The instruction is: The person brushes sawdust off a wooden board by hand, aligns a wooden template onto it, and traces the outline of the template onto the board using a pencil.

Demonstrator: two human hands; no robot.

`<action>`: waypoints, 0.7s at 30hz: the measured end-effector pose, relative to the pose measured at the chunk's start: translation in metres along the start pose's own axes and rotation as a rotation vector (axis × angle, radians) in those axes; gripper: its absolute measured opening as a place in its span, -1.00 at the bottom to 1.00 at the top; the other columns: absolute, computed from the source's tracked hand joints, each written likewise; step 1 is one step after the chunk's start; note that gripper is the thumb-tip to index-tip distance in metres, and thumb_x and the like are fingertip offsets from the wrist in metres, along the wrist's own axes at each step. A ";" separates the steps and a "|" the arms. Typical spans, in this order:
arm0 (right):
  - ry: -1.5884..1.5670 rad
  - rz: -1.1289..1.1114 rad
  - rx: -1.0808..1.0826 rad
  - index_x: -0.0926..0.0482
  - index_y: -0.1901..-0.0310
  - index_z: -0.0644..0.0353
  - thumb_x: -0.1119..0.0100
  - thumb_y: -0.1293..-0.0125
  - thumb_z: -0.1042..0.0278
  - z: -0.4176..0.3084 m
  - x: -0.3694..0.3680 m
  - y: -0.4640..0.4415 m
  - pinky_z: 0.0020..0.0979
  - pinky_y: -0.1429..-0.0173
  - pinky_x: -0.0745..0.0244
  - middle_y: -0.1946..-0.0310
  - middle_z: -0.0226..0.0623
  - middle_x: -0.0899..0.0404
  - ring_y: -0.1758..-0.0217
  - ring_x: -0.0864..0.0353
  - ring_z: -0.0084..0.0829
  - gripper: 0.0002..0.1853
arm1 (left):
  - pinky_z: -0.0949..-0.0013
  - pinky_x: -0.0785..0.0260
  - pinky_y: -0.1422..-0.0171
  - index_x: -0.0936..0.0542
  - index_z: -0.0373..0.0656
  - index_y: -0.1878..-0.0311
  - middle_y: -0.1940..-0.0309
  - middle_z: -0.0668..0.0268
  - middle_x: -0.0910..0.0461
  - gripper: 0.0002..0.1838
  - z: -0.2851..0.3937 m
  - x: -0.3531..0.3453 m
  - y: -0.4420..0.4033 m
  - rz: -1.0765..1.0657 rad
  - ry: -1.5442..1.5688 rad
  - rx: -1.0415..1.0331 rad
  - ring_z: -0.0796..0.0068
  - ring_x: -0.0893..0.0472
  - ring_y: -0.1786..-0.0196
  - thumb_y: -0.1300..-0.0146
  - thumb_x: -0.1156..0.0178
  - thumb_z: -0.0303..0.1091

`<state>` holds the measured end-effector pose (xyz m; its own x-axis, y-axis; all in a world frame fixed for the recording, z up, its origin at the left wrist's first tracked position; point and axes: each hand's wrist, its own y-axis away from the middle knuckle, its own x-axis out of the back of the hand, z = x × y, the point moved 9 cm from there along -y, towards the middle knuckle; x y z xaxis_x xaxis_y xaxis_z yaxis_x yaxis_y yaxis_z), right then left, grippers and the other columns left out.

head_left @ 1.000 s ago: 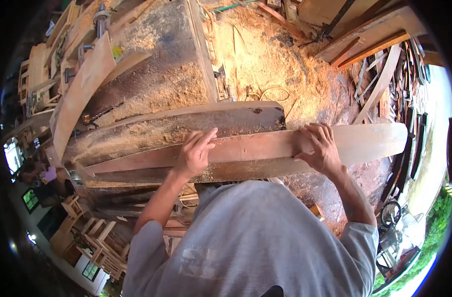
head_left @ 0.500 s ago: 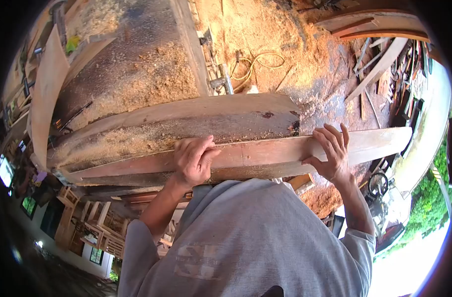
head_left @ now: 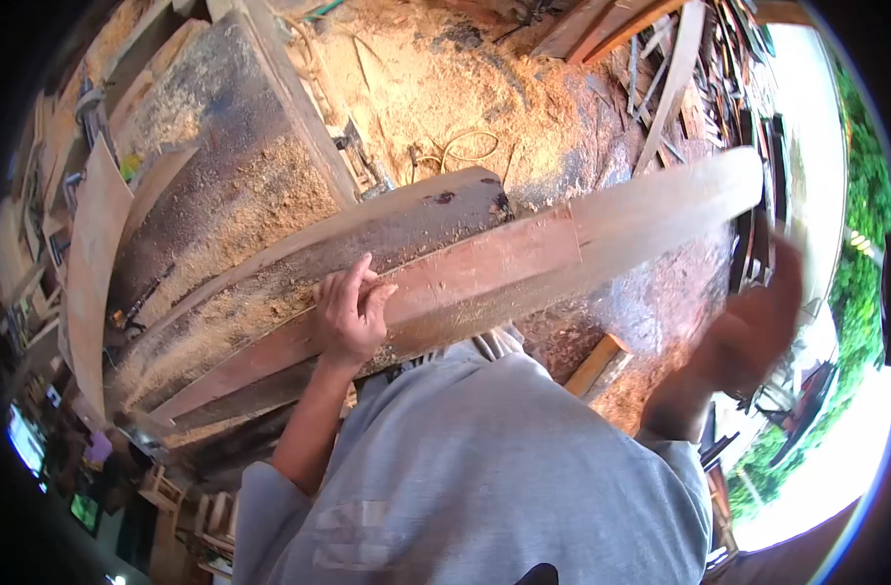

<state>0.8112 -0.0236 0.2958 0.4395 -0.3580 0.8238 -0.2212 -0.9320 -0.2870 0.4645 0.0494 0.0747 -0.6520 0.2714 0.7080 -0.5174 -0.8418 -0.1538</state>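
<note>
A long reddish wooden plank (head_left: 484, 261) lies slantwise in front of my body, its pale end rising toward the upper right. My left hand (head_left: 353, 314) is closed over the plank's upper edge, fingers and thumb bent around it. Out beyond the plank's right side, my right hand (head_left: 757, 327) is raised off the wood and smeared by motion, so its fingers cannot be made out. Behind the plank runs a thick curved timber (head_left: 392, 229), dark and dusted with sawdust, with a dark patch near its right end.
Sawdust covers the ground (head_left: 543, 107), where a yellow cord (head_left: 470, 146) lies looped. Scrap strips (head_left: 675, 93) are piled at the upper right. A thin curved board (head_left: 95, 273) leans at the left. A short wood block (head_left: 599, 366) sits beside my body at the right.
My right hand has let go of the plank and swung outward to the right. The view has tilted, so the plank's right end appears higher. My left hand stays on the plank.
</note>
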 end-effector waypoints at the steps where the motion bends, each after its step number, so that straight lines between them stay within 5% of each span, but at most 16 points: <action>1: -0.050 0.429 0.186 -0.29 -0.49 0.33 -0.22 -0.41 0.05 -0.029 0.068 0.016 -0.03 -0.37 -0.42 -0.42 0.05 -0.40 -0.39 -0.47 -0.02 -0.25 | 0.16 -0.32 -0.05 -0.56 -0.21 -0.32 0.26 0.38 -0.68 -0.46 0.001 0.001 -0.001 0.002 -0.014 -0.003 0.31 -0.61 0.19 -0.36 -0.40 -0.17; 2: -0.090 0.686 0.342 -0.25 -0.52 0.28 -0.19 -0.46 0.09 -0.060 0.113 0.034 -0.10 -0.32 -0.45 -0.41 -0.04 -0.42 -0.37 -0.50 -0.11 -0.29 | 0.16 -0.32 -0.06 -0.56 -0.21 -0.32 0.25 0.38 -0.67 -0.46 0.002 0.000 0.000 0.004 -0.025 -0.005 0.30 -0.60 0.18 -0.36 -0.40 -0.17; 4: -0.300 0.827 0.632 -0.17 -0.57 0.18 -0.12 -0.57 0.17 -0.137 0.156 0.049 -0.25 -0.23 -0.51 -0.39 -0.21 -0.46 -0.32 -0.55 -0.29 -0.35 | 0.12 -0.34 -0.09 -0.56 -0.20 -0.31 0.23 0.36 -0.66 -0.47 0.002 -0.005 0.003 -0.036 -0.018 -0.020 0.27 -0.59 0.15 -0.36 -0.40 -0.18; 8: -0.243 0.741 0.931 -0.20 -0.50 0.14 -0.10 -0.59 0.27 -0.234 0.168 0.071 -0.33 -0.15 -0.56 -0.30 -0.29 -0.52 -0.24 -0.59 -0.40 -0.45 | 0.05 -0.35 -0.14 -0.57 -0.17 -0.30 0.20 0.33 -0.65 -0.50 0.003 -0.004 0.004 -0.035 -0.028 0.006 0.20 -0.59 0.11 -0.39 -0.37 -0.15; 17: -0.159 0.718 0.946 -0.43 -0.23 0.14 -0.15 -0.49 0.43 -0.291 0.158 0.115 -0.38 -0.06 -0.61 -0.06 -0.29 -0.62 -0.05 -0.65 -0.44 -0.67 | 0.03 -0.33 -0.18 -0.62 -0.11 -0.24 0.16 0.31 -0.66 -0.56 0.001 -0.002 0.009 0.013 -0.019 -0.039 0.18 -0.61 0.01 -0.39 -0.36 -0.14; 21: -0.169 0.810 0.698 -0.53 -0.11 0.14 -0.17 -0.45 0.50 -0.240 0.152 0.126 -0.39 -0.02 -0.63 0.05 -0.29 -0.67 0.04 -0.68 -0.46 -0.76 | 0.02 -0.33 -0.25 -0.59 -0.09 -0.28 0.03 0.28 -0.66 -0.50 -0.002 -0.002 0.009 0.026 -0.007 -0.060 0.16 -0.61 -0.08 -0.35 -0.40 -0.12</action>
<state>0.6408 -0.1818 0.5023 0.5116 -0.8353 0.2015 0.0214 -0.2221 -0.9748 0.4597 0.0421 0.0708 -0.6618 0.2469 0.7078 -0.5329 -0.8190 -0.2126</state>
